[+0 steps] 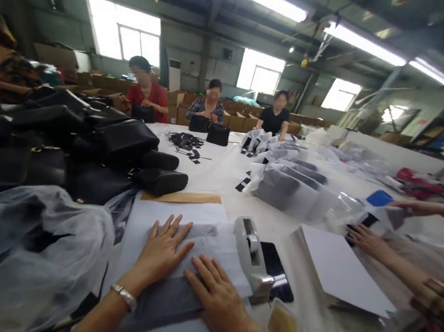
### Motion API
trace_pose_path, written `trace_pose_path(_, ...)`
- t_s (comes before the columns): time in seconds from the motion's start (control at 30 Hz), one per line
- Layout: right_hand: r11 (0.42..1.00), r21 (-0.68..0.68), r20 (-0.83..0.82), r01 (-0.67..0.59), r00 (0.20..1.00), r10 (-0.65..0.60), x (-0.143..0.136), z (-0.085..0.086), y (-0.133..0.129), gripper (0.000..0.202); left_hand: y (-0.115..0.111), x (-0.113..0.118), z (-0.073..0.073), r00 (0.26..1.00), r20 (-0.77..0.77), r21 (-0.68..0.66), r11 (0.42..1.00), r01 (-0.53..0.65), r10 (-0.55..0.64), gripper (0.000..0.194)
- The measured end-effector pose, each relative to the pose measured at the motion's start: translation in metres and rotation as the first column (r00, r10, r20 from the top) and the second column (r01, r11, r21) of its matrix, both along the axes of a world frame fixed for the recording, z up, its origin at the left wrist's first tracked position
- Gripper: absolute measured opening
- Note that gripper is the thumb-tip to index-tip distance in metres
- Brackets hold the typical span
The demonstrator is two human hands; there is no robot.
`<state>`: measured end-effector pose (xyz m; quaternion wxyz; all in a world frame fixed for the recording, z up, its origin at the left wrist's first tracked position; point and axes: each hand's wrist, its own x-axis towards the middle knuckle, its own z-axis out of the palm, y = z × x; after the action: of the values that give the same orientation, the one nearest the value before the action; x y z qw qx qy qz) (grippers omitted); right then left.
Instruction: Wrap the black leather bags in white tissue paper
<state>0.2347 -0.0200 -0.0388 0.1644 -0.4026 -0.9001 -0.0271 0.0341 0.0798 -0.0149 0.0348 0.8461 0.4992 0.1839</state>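
A dark flat item [167,306] covered in thin white tissue paper lies on white sheets [140,212] in front of me. My left hand [162,250] rests flat on its upper left part, fingers spread, a silver bracelet on the wrist. Flat on the right part of the same wrapped item is my right hand [220,297], its fingers spread too. The hands are close but apart, and neither grips anything. Just right of the paper stands a grey tape dispenser [251,254], with a dark phone-like slab [276,270] beside it.
Black bags [114,141] are heaped at left, near crumpled translucent wrapping [44,249]. Wrapped bags [287,186] stand back right. A stack of white boards [345,268] lies right, near a co-worker's hands [371,244]. A small yellowish container [283,326] is near my right forearm. People sit opposite.
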Motion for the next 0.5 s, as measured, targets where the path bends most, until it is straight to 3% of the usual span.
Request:
trace_pose_path(0.07, 0.999, 0.036, -0.016, -0.003, 1.000, 0.003, 0.000, 0.000, 0.006, 0.062, 0.011, -0.006, 0.002, 0.999, 0.031, -0.104, 0.994, 0.019, -0.016, 0.053)
trace_pose_path(0.13, 1.000, 0.009, -0.014, -0.019, 1.000, 0.019, -0.001, 0.012, 0.012, 0.064, 0.016, -0.019, 0.015, 0.986, 0.169, -0.223, 0.974, 0.035, 0.003, 0.057)
trace_pose_path(0.23, 0.992, -0.118, 0.004, -0.046, 0.999, 0.047, 0.000, 0.047, 0.028, 0.073, 0.010, -0.047, 0.042, 0.875, 0.464, -0.265, 0.964, -0.015, 0.141, 0.064)
trace_pose_path(0.33, 0.975, -0.207, -0.030, -0.083, 0.996, 0.079, 0.004, 0.089, 0.063, 0.075, -0.007, -0.075, 0.059, 0.756, 0.600, -0.255, 0.959, -0.126, 0.259, 0.065)
trace_pose_path(0.43, 0.990, -0.133, -0.119, -0.054, 0.992, 0.038, 0.012, 0.118, 0.108, 0.065, -0.024, -0.090, 0.061, 0.737, 0.605, -0.269, 0.948, -0.169, 0.303, 0.063)
trace_pose_path(0.5, 0.996, -0.088, -0.186, -0.012, 0.983, -0.005, 0.020, 0.126, 0.135, 0.063, -0.028, -0.090, 0.056, 0.752, 0.583, -0.272, 0.946, -0.176, 0.307, 0.066)
